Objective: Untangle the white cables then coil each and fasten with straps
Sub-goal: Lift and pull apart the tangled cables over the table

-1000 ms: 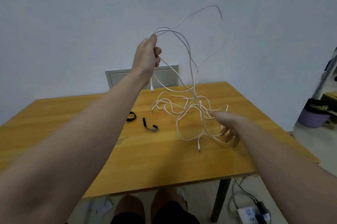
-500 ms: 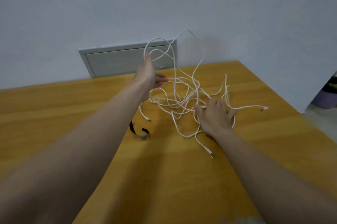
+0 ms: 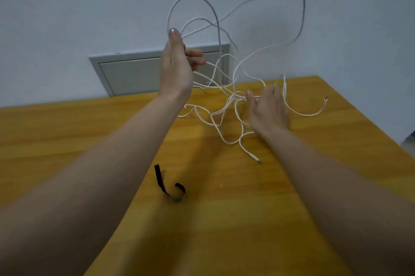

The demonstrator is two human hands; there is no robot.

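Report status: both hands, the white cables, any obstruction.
Left hand raised, gripping loops of the thin white cables. Right hand open, low at the tangle. Cables knotted, none coiled. Black fabric strap lies apart on the yellow wooden table.

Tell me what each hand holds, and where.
The left hand grips raised mid-length loops of the white cables; the right hand lies open on them, holding nothing.

Both bare forearms reach forward. The left hand [image 3: 177,69] is raised high, thumb pointing straight up, its fingers [image 3: 195,53] curled sideways round strands of the thin white cables [image 3: 219,33]. The right hand [image 3: 268,111] sits much lower, palm turned down, thumb held apart, fingers stretched forward and loosely spread.
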